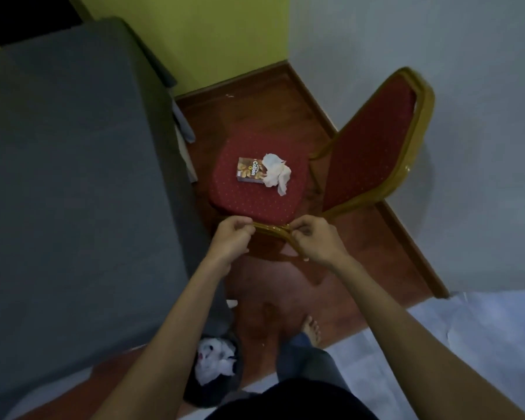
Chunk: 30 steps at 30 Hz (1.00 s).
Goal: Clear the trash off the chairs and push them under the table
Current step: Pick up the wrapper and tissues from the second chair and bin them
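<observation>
- Left hand (232,236) and right hand (311,237) both closed on chair (373,153) frame's near edge.
- On seat, 12 o'clock of hands: snack box (249,171) touching crumpled tissue (276,172).

Both forearms are bare, with no sleeves, watch or rings visible on the left hand (232,237) or the right hand (311,239). The person wears a black top (288,400) and blue jeans (303,359); below the chair (255,180), one foot (311,327) is bare.
</observation>
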Tool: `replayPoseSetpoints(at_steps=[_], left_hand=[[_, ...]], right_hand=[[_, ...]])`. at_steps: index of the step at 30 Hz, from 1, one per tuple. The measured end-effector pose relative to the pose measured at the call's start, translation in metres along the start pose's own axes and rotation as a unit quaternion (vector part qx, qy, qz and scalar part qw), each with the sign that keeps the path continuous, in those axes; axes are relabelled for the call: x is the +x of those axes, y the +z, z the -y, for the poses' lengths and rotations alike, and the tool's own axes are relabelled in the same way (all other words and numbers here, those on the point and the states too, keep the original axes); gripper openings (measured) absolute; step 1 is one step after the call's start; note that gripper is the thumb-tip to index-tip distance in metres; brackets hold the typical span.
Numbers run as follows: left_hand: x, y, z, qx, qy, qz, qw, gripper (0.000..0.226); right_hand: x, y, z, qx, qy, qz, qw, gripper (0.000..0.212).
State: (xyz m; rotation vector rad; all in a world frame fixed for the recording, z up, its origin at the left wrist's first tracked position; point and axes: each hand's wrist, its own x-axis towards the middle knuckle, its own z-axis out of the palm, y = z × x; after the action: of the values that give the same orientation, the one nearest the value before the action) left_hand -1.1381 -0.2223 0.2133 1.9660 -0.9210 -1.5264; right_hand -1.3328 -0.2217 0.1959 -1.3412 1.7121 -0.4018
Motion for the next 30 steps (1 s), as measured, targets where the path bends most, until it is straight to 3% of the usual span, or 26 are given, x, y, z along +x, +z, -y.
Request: replayPoseSetpoints(at_steps=[9,17,25,30], left_hand=[[0.024,-0.006,-0.01,-0.024,-0.025,-0.088,0.996,0.017],[0.082,0.003,-0.024,0.015,-0.064,-0.069,0.995,0.02],[0.232,0.036,-0.06,0.131,-0.058,-0.025,0.989,0.031],[0.338,0.071,-0.063,0.276,0.008,0.028,0.961,0.038]], right_hand=[[0.073,-0.033,0.025,-0.035,-0.075,0.065,0.994,0.021],[0.145,-0.035,0.04,-0.07,-0.099,0.125,0.985,0.026],[0.279,-0.02,0.028,-0.169,-0.03,0.174,0.97,0.042],[0.361,0.008,-0.001,-0.222,-0.02,0.181,0.958,0.071]])
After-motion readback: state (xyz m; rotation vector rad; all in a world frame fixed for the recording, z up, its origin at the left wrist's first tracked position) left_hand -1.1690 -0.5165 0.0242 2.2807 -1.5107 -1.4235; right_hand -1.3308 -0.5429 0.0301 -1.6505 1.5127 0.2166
